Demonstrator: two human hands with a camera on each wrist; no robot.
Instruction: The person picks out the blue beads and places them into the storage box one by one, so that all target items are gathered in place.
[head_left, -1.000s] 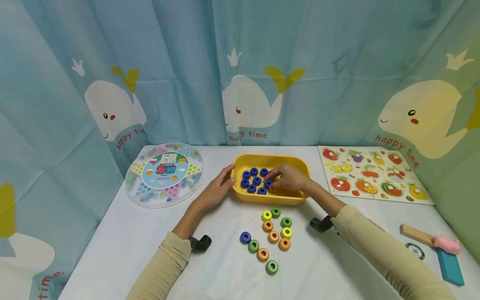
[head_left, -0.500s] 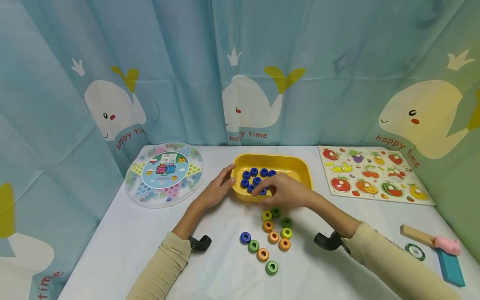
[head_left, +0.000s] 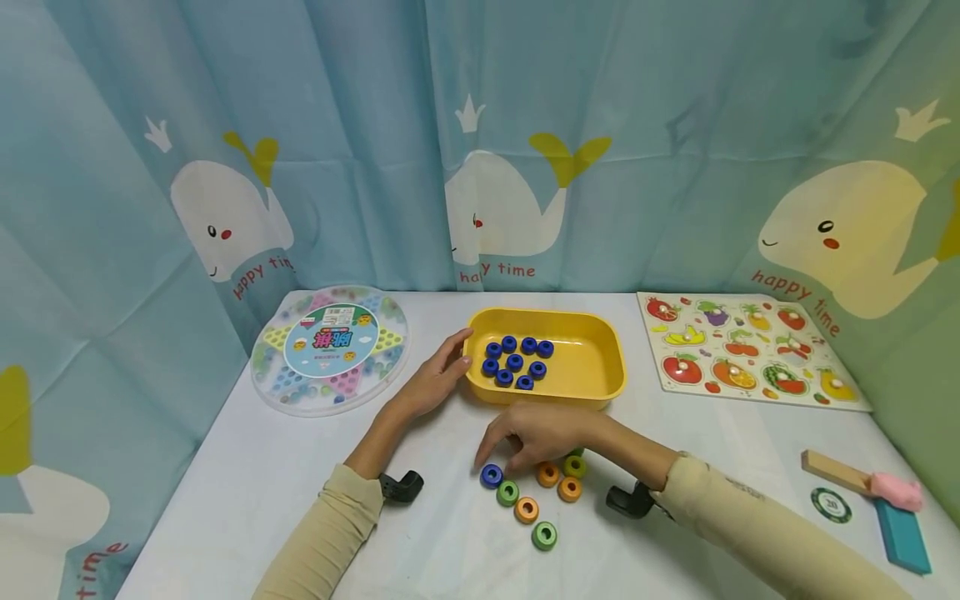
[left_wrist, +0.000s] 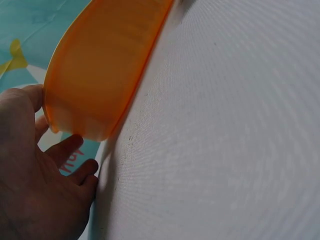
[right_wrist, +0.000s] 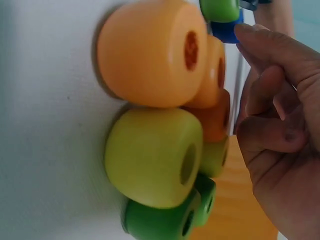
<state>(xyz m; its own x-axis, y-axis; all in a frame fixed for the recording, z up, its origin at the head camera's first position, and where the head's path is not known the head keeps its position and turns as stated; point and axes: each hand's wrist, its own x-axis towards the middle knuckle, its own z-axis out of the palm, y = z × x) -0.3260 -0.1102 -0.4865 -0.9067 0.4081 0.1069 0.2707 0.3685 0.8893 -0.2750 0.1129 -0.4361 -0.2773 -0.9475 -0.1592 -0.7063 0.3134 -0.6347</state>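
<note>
My left hand (head_left: 433,379) rests its fingers against the left end of the yellow tray (head_left: 592,392); in the left wrist view the thumb and fingers touch the tray's end wall (left_wrist: 95,75). Several blue beads (head_left: 514,362) lie in the tray's left half. My right hand (head_left: 536,433) is in front of the tray, reaching over a lone blue bead (head_left: 491,477) on the table. Its index finger and thumb are apart near that bead, and no firm grip shows. In the right wrist view the fingertips are beside the blue bead (right_wrist: 227,32), partly hidden by a green bead.
Orange beads (head_left: 527,510), green beads (head_left: 544,536) and yellow beads (right_wrist: 155,157) lie around the right hand, some hidden under it. A round game board (head_left: 330,350) lies left, a fruit puzzle board (head_left: 750,350) right. Blocks (head_left: 902,533) and a chip (head_left: 831,505) sit far right.
My right hand has left the blue beads in the tray and moved toward me and leftward, to the lone blue bead on the table. The left hand has stayed at the tray's end.
</note>
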